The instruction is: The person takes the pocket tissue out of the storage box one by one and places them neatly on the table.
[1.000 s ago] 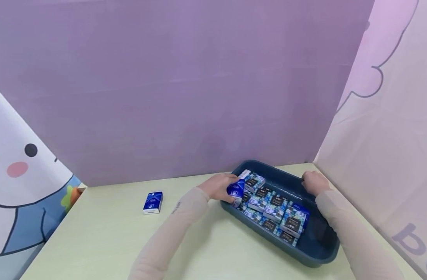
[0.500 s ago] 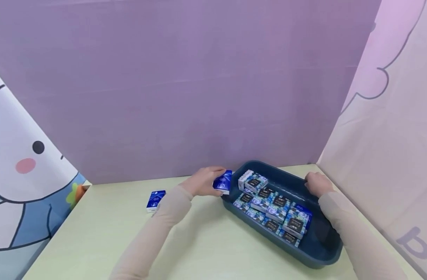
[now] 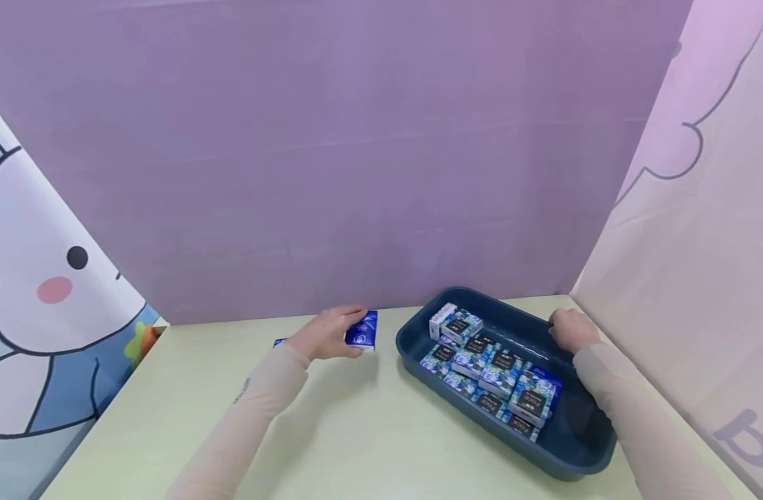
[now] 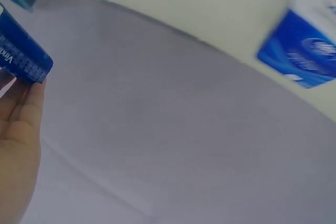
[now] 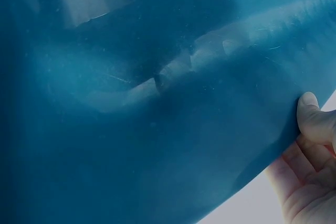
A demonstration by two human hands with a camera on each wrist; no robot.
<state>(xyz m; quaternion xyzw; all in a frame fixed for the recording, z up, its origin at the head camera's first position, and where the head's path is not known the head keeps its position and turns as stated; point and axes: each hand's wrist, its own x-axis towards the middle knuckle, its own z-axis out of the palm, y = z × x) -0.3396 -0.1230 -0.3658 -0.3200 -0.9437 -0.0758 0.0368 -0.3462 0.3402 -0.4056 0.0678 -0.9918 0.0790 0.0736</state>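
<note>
Carrying a blue tissue pack (image 3: 362,330) in curled fingers, the left hand (image 3: 324,335) is hovering over the desk (image 3: 369,430), left of the tray (image 3: 581,451). The right hand (image 3: 572,329) is gripping the tray's far rim. Lowering the pack flat beside the other pack (image 4: 304,51) seems advisable.

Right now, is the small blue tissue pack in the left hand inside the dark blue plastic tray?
No, the left hand holds the small blue tissue pack over the table, left of the dark blue plastic tray.

Tray (image 3: 581,455) smooth glossy plastic; tissue pack (image 3: 363,331) shiny film wrap
</note>
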